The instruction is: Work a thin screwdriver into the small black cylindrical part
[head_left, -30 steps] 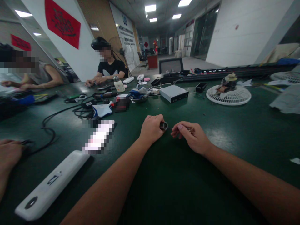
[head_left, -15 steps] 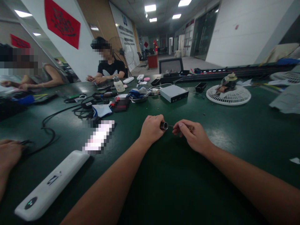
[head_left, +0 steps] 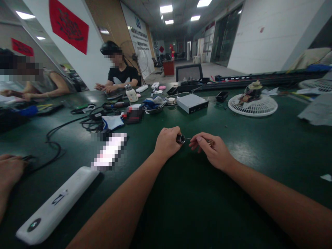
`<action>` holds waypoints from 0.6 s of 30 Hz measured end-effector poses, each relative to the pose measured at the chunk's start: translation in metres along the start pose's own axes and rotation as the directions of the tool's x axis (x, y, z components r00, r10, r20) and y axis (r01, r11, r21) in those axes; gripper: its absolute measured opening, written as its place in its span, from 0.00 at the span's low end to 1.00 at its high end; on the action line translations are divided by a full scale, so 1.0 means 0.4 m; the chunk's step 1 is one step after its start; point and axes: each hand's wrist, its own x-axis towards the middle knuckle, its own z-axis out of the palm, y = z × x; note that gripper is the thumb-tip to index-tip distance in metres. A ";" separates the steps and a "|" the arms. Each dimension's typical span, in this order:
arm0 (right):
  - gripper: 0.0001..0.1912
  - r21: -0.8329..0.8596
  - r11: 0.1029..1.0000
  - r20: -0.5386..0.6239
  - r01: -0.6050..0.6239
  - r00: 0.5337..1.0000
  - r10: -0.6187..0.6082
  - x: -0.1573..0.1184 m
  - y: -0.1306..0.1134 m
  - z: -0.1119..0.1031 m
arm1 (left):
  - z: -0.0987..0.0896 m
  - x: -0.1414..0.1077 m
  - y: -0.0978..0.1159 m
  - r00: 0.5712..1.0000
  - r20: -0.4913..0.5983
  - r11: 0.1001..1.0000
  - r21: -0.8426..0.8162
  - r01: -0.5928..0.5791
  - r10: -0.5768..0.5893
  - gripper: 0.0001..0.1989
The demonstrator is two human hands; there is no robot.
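Note:
My left hand [head_left: 168, 142] is closed around a dark cylinder [head_left: 181, 139], whose round open end with a shiny rim points right. Opposite it, my right hand [head_left: 211, 148] pinches a thin metal rod [head_left: 188, 139] between thumb and fingers. The rod's tip is at the cylinder's open mouth; whether it goes inside is too small to tell. Something brownish-gold at the rod's back end shows between the fingers, mostly hidden by my hand. Both hands are just above the dark green table [head_left: 178, 200].
A white bar-shaped device [head_left: 58, 205] and a lit phone [head_left: 110, 150] lie at left, beside another person's hand [head_left: 11, 173] and black cables [head_left: 55, 145]. Beyond my hands are a grey metal box [head_left: 192, 102] and a white fan grille [head_left: 252, 105]. Two people sit at the far left.
My right hand has shifted slightly left with the rod, nearer the cylinder. The cylinder's open end has tilted or shifted slightly in my left hand.

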 end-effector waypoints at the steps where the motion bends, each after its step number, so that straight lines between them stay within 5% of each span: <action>1: 0.15 0.016 1.000 0.025 0.001 1.000 -0.002 -0.001 -0.001 0.000 | 0.000 0.000 0.000 1.000 -0.005 1.000 0.001 0.001 -0.001 0.08; 18: 0.16 -0.076 0.997 0.000 0.016 1.000 -0.016 0.000 -0.002 -0.002 | 0.004 -0.001 0.001 1.000 -0.001 1.000 0.013 -0.018 0.018 0.07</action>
